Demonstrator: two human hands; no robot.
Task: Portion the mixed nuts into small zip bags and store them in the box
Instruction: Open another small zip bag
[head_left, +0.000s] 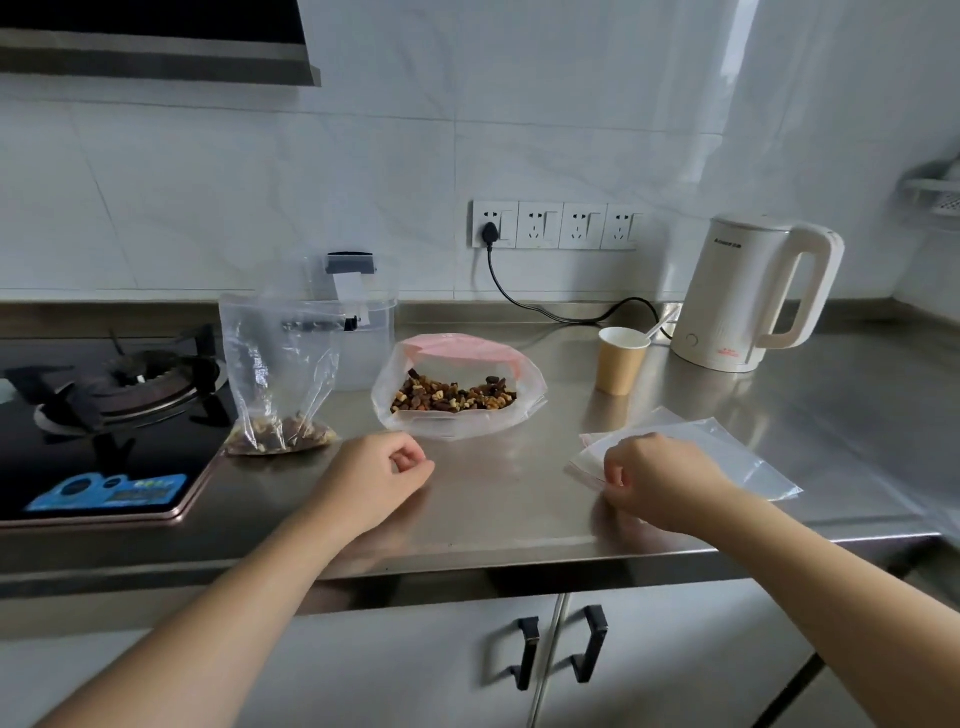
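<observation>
1. Head view, carrier: steel counter (493, 499), hob let into its left end, kettle (748, 296) at the back right.
2. Nuts (454, 397): in a wide open bag (457, 389), mid-counter, just behind the left hand.
3. Filled bag (278, 364): upright near the hob edge, a small portion of nuts in its bottom, mouth up; whether it is zipped cannot be told.
4. Box (363, 332): clear, at the back edge behind the filled bag, lid raised; partly masked by that bag.
5. Empty bags (727, 457): flat stack toward the front right, long axis running from near-left to far-right.
6. Paper cup (621, 361) with spoon (660, 327): between the open bag and the kettle.
7. Left hand (384, 478): fingers curled loosely, holding nothing, resting near the front edge.
8. Right hand (654, 480): curled on the near-left corner of the empty bags, apparently pinching the top one; fingertips hidden beneath the hand, so the grip is a judgement.
9. Key relation: the stack lies directly under the right hand, the nearer one; the nuts lie beyond the left.
10. Unclear: number of sheets in the stack.
</observation>
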